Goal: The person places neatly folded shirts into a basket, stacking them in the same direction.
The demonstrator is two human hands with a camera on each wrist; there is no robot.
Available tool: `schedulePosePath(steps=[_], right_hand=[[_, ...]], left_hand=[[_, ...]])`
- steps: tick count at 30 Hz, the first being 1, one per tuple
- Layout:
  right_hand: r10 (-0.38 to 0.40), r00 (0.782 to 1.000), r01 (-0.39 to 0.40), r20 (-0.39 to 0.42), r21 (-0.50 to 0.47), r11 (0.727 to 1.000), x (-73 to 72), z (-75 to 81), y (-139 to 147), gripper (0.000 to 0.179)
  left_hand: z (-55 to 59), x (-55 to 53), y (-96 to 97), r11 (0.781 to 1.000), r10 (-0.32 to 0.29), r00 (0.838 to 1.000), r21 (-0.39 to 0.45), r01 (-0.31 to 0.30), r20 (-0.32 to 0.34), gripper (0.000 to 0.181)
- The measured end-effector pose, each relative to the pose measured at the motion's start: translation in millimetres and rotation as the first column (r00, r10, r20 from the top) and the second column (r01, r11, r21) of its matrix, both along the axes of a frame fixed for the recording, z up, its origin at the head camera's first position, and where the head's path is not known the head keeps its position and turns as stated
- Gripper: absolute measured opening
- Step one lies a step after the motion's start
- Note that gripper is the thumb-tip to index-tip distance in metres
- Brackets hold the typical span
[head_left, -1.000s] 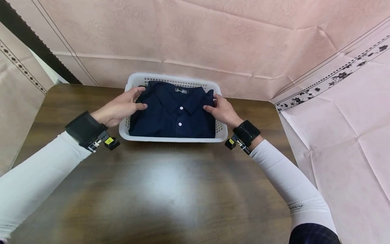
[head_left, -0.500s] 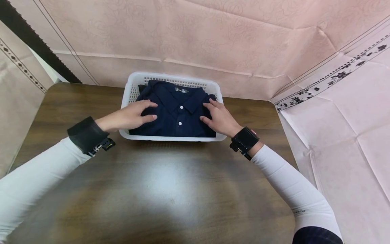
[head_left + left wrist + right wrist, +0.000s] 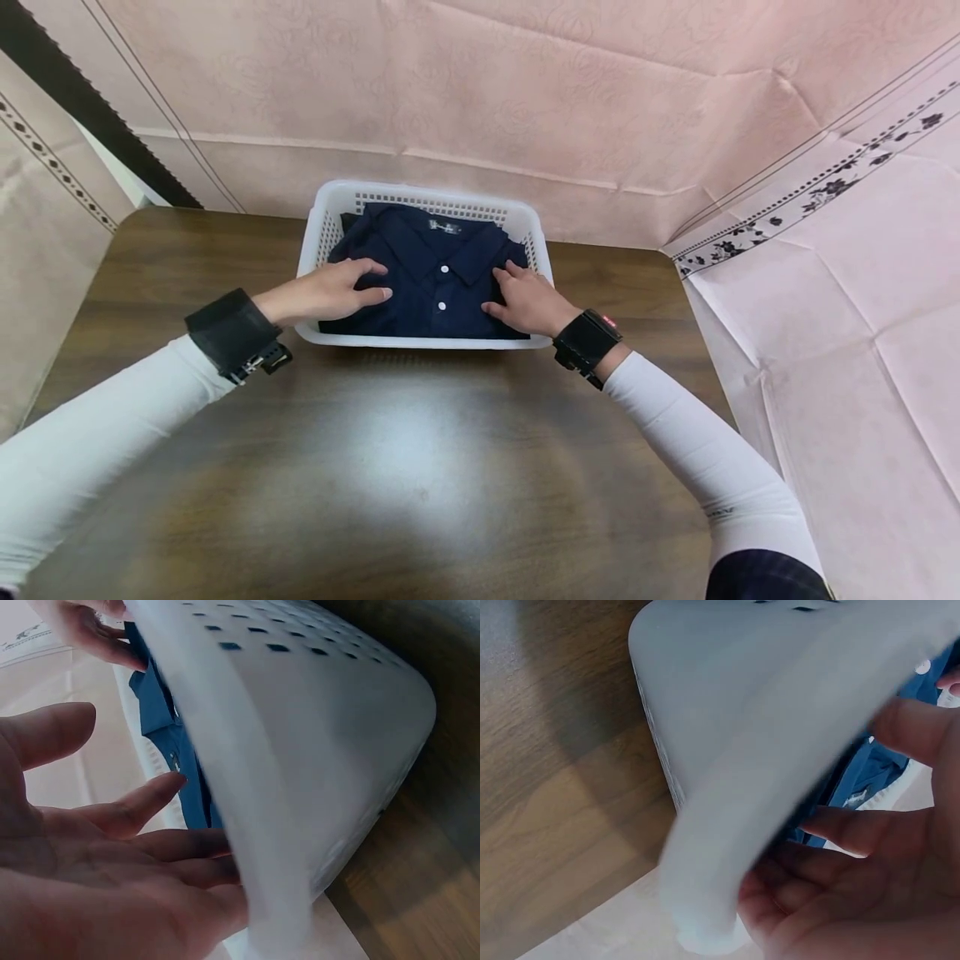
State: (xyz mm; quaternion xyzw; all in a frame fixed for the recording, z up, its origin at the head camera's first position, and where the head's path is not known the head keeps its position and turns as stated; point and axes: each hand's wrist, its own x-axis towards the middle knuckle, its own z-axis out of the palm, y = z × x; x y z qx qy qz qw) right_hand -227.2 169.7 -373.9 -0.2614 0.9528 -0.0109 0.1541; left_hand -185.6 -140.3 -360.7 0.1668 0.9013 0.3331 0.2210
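A navy polo shirt point(image 3: 408, 292) lies folded in a white plastic basket point(image 3: 420, 342), its collar toward the far side and two white buttons showing. Over the shirt's left part is my left hand point(image 3: 330, 290), fingers extended and thumb apart. My right hand point(image 3: 528, 302) reaches across the basket's right rim, its fingers spread on the shirt's right part. In the left wrist view, the lower fingers of the left hand point(image 3: 127, 855) pass behind the basket rim. From the right wrist, the right hand point(image 3: 870, 855) shows loosely bent fingers inside the rim; their tips are partly hidden.
The basket stands at the back of a brown wooden table point(image 3: 397, 467). Right behind it hangs a pink patterned cloth point(image 3: 480, 100), and another pale cloth point(image 3: 847, 358) covers the right side. Something dark shows under the shirt at the basket's back left corner.
Both hands have left the shirt's upper side edges and come nearer, inward over its front. The right shoulder of the shirt lies flatter. The basket has barely moved.
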Motion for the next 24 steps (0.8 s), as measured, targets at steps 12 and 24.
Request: schedulePosePath(steps=[12,24], right_hand=[[-0.024,1.0,0.023,-0.003,-0.096,0.995,6.2,4.6,3.9,0.068],[-0.048,0.994,0.02,-0.101,-0.255,0.967,33.4,30.2,18.6,0.063]], left_hand=[[2.1,6.7,-2.3,0.997,0.021,1.0,0.078,-0.019,-0.02,0.058],[27.6,45.7,-13.8,0.99,0.084,0.967,0.133,-0.053,-0.241,0.057]])
